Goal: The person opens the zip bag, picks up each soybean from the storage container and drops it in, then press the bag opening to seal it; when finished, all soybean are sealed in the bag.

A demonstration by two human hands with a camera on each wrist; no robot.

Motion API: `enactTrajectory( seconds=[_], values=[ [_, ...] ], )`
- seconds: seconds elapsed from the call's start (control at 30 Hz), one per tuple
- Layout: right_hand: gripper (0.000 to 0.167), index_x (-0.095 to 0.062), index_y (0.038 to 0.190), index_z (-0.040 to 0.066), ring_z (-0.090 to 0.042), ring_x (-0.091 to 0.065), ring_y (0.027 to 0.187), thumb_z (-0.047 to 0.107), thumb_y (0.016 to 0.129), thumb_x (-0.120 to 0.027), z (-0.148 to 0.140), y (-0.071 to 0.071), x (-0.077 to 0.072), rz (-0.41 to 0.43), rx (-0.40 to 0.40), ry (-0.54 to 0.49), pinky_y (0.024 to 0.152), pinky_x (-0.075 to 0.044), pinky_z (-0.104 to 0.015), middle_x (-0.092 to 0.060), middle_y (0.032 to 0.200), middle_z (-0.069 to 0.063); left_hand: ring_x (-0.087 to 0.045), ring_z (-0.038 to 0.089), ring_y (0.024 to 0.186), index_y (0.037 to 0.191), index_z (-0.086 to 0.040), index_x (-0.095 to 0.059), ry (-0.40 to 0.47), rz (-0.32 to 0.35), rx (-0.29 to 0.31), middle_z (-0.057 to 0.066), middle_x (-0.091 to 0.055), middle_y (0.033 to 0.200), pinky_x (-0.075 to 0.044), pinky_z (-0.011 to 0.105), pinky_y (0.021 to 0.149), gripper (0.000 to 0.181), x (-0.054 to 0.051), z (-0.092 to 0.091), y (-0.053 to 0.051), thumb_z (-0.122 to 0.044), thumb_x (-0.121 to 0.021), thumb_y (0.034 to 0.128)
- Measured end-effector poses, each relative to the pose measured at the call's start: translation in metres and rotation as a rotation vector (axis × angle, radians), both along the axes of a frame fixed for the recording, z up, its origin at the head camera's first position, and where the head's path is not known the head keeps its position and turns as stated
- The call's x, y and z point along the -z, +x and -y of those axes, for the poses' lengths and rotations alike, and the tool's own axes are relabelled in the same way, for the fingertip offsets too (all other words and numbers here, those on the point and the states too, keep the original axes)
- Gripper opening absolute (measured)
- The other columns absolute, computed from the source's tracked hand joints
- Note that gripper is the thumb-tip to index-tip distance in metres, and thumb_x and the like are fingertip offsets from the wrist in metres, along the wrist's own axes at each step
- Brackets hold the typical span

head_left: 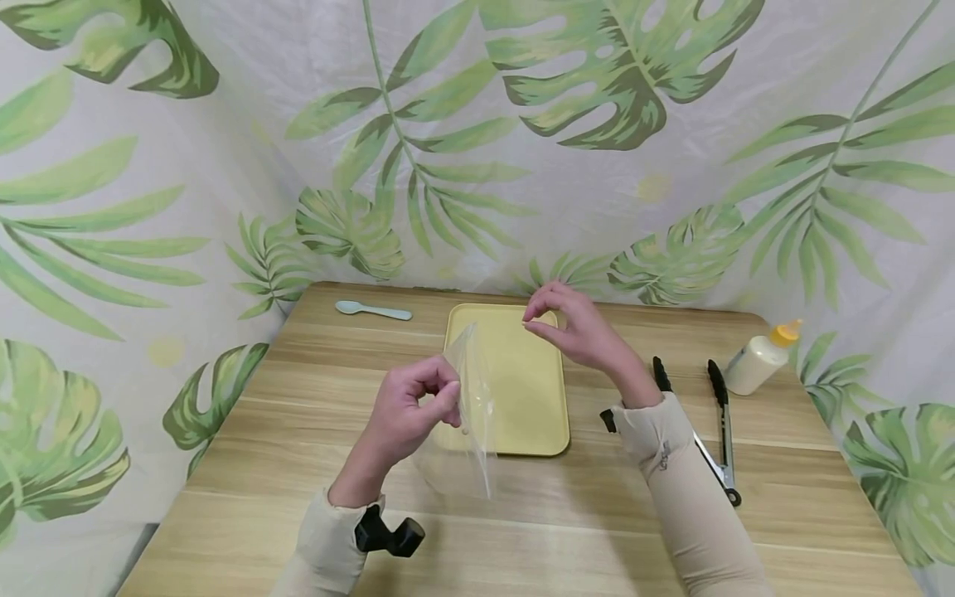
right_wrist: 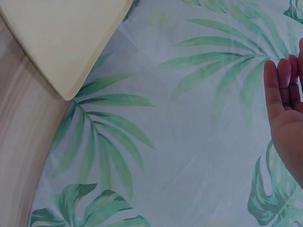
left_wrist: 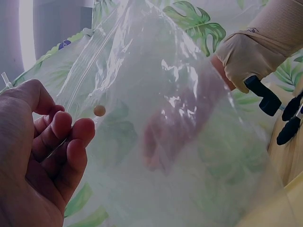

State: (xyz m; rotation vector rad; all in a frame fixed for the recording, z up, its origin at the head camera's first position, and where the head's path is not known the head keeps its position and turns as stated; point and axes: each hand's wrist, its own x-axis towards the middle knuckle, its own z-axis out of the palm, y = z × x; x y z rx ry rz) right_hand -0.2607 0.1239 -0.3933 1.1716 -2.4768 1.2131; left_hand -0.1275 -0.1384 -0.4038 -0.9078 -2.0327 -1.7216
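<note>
My left hand pinches a clear plastic zip bag by its edge, and the bag hangs over the near part of the yellow tray. A small tan ball shows against the bag close to the left fingertips; I cannot tell whether it is inside. Over the tray's far right corner is my right hand, apart from the bag, its thumb and fingers bent toward each other with a gap between. Through the film in the left wrist view, the right hand looks blurred.
A pale blue spoon lies at the table's back left. Black-tipped metal tongs lie spread beside the right forearm, with a white bottle with an orange cap behind them. Leaf-print cloth hangs around the wooden table.
</note>
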Motion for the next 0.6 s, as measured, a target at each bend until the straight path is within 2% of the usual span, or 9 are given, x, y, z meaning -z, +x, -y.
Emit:
enactTrajectory(
  seconds=[0.13,0.37,0.6],
  values=[
    [0.005,-0.071,0.098,0.007,-0.021,-0.062,0.099,0.005,0.094,-0.074,0.003,0.007,-0.005,-0.029,-0.041,-0.028,0.088,-0.051,-0.034,-0.067,0.105,-0.007,-0.063,0.012,0.051,0.076,-0.004,-0.059,-0.002,0.000,0.004,0.007,-0.057,0.055,-0.055,0.027,0.052,0.022,0.000,-0.001,0.000,0.011,-0.056,0.0916],
    [0.004,-0.071,0.096,0.007,-0.019,-0.061,0.105,0.008,0.094,-0.075,0.007,0.024,-0.019,-0.073,-0.103,-0.063,0.100,-0.050,-0.035,-0.067,0.103,-0.003,-0.063,0.012,0.052,0.076,-0.005,-0.058,-0.003,-0.003,0.007,0.006,-0.057,0.055,-0.054,0.027,0.051,0.022,0.000,-0.002,-0.001,0.011,-0.056,0.0916],
    [0.006,-0.071,0.096,0.007,-0.018,-0.062,0.106,0.011,0.095,-0.075,0.009,0.042,-0.031,-0.103,-0.148,-0.095,0.100,-0.050,-0.031,-0.065,0.104,-0.002,-0.063,0.012,0.051,0.076,-0.004,-0.058,-0.002,-0.005,0.013,0.006,-0.057,0.055,-0.054,0.026,0.051,0.022,0.000,-0.002,-0.001,0.011,-0.056,0.0913]
  ],
)
